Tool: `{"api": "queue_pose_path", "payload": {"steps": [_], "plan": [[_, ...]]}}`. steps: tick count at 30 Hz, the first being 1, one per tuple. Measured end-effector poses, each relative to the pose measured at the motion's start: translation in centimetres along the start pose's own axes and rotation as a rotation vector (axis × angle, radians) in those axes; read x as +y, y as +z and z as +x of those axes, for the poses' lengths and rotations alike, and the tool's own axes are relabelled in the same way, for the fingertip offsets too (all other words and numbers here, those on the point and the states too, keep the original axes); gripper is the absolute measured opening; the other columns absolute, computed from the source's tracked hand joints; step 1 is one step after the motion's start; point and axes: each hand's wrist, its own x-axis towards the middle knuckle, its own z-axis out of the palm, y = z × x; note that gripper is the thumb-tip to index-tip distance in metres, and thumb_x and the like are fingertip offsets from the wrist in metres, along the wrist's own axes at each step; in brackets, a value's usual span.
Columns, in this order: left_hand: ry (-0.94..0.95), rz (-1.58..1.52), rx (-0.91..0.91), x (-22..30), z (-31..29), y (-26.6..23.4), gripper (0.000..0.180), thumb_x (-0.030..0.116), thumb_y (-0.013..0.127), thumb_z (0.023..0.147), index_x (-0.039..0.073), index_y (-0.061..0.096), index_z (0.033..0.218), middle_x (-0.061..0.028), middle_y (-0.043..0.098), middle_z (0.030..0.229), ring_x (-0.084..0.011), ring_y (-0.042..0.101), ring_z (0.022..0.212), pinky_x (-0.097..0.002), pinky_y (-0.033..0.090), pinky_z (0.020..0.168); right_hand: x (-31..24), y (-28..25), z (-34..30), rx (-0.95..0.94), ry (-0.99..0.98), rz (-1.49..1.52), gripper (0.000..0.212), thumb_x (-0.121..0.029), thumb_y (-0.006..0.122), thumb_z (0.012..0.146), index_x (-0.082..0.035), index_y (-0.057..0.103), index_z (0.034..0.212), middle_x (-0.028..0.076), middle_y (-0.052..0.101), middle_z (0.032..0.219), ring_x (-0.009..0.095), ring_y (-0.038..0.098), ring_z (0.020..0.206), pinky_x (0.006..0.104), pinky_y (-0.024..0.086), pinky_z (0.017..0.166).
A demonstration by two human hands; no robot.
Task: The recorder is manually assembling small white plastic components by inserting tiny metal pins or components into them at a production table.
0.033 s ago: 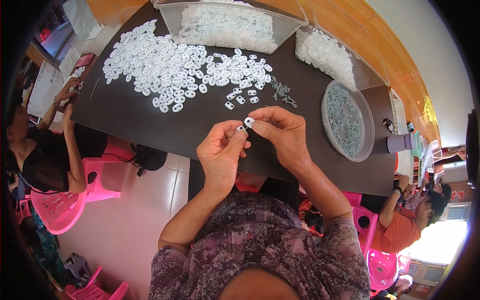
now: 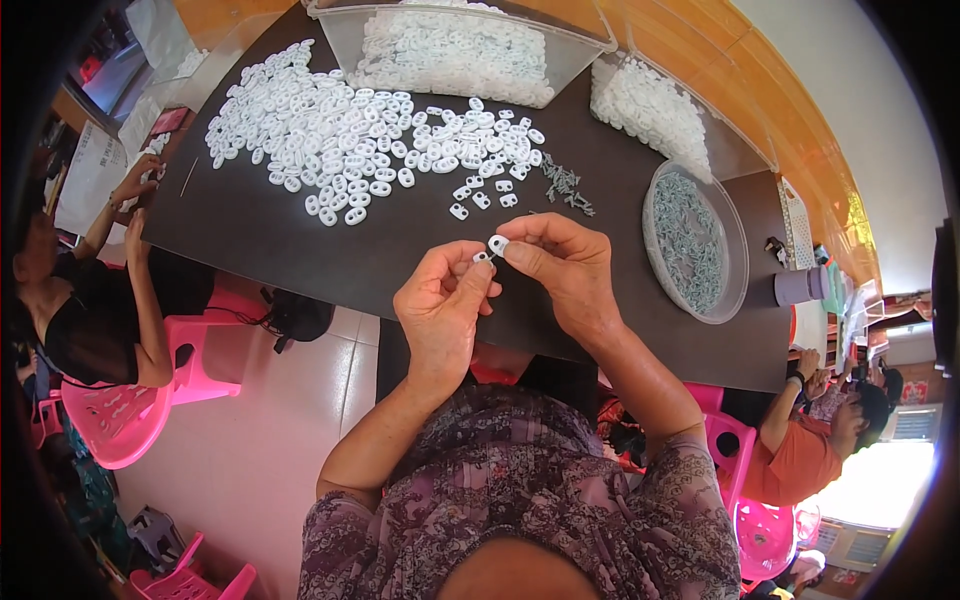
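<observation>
My left hand point(image 2: 443, 300) pinches a small white plastic piece point(image 2: 482, 257) between thumb and fingers. Close beside it, my right hand point(image 2: 565, 265) grips a white oval two-hole plastic piece point(image 2: 498, 243) at its edge. What looks like a thin screw shows between the two pieces; its ends are hidden by my fingers. Beyond my hands lies a big heap of white oval pieces point(image 2: 320, 130). Smaller white blocks point(image 2: 480, 200) are scattered to the right of the heap, beside a little pile of grey screws point(image 2: 567, 185).
A round clear tray point(image 2: 738, 290) full of grey screws stands to the right on the dark table point(image 2: 350, 262). Clear bins point(image 2: 560, 70) of white pieces line the far edge. A purple-grey cup point(image 2: 797, 287) stands at the right edge. People sit at both sides on pink chairs point(image 2: 200, 350).
</observation>
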Motion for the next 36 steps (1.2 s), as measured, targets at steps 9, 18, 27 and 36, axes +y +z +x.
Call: {"api": "queue_pose_path", "payload": {"steps": [9,18,27,36], "plan": [[0.024,-0.064,0.016,-0.3,-0.1,0.3,0.013,0.000,0.060,0.087,-0.003,0.060,0.099,-0.0039,0.062,0.080,-0.0064,0.059,0.066,-0.0178,0.046,0.052,0.3,0.6,-0.6,0.008,-0.033,-0.053,0.016,0.002,0.062,0.083,0.003,0.064,0.099,0.004,0.065,0.087,0.008,0.059,0.081,0.0219,0.048,0.074],[0.028,-0.059,-0.028,-0.4,-0.3,0.3,0.020,-0.002,0.056,0.089,-0.005,0.059,0.108,-0.0070,0.063,0.086,-0.0088,0.060,0.069,-0.0188,0.047,0.055,0.8,0.5,-1.0,0.027,-0.260,-0.330,0.015,0.005,0.061,0.082,0.001,0.065,0.096,0.004,0.060,0.087,0.009,0.057,0.080,0.0220,0.046,0.070],[0.020,-0.043,-0.060,-0.5,-0.5,0.3,0.021,-0.001,0.055,0.089,-0.005,0.058,0.110,-0.0063,0.063,0.087,-0.0079,0.059,0.070,-0.0187,0.046,0.056,0.8,0.5,-1.3,0.054,-0.228,-0.284,0.014,0.006,0.060,0.082,0.002,0.066,0.094,0.004,0.060,0.085,0.009,0.056,0.078,0.0221,0.045,0.069],[0.030,-0.059,-0.042,-0.8,-0.3,0.3,0.024,-0.003,0.054,0.089,-0.006,0.058,0.112,-0.0069,0.062,0.085,-0.0091,0.058,0.069,-0.0198,0.047,0.055,1.1,0.4,-1.4,0.041,-0.302,-0.396,0.015,0.006,0.059,0.082,0.002,0.065,0.096,0.004,0.059,0.086,0.009,0.056,0.078,0.0228,0.045,0.068]]}}
